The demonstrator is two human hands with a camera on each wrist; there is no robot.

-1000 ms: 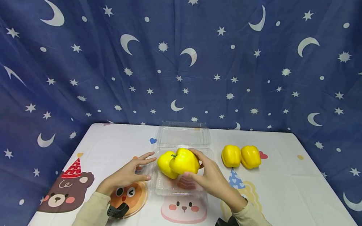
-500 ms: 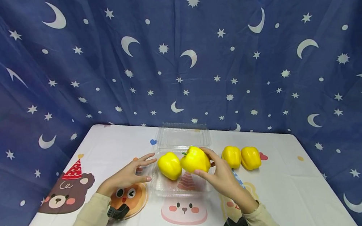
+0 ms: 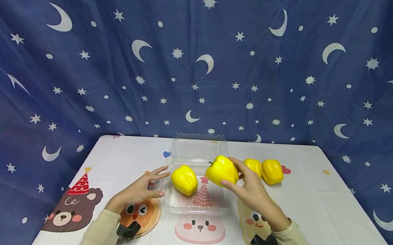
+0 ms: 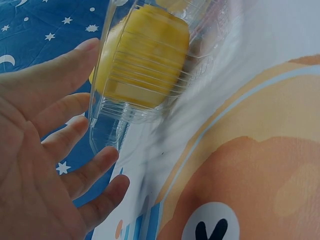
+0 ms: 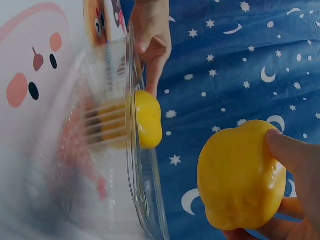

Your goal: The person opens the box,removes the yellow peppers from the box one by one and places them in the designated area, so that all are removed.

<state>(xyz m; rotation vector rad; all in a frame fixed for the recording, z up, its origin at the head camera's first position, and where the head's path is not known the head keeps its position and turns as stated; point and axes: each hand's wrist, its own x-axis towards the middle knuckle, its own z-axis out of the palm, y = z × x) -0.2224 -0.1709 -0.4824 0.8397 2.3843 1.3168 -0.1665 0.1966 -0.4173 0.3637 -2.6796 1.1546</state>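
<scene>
My right hand (image 3: 253, 190) grips a yellow bell pepper (image 3: 221, 170) between thumb and fingers, above the right side of a clear plastic box (image 3: 219, 199). In the right wrist view this pepper (image 5: 240, 175) is apart from the box wall. A second yellow bell pepper (image 3: 184, 180) lies inside the box at its left. Beside the box's left edge is my left hand (image 3: 139, 190), its fingers spread. The left wrist view has these fingertips at the box rim (image 4: 95, 100); whether they touch it I cannot tell.
Two more yellow bell peppers lie side by side right of the box; the nearer one (image 3: 254, 167) is partly behind my right hand, the other (image 3: 272, 171) in full view. The box's lid (image 3: 199, 148) lies folded back toward the starry blue curtain (image 3: 190, 60).
My right hand has carried its bell pepper rightward, away from the pepper in the box, which now shows fully. The left hand has stayed in place.
</scene>
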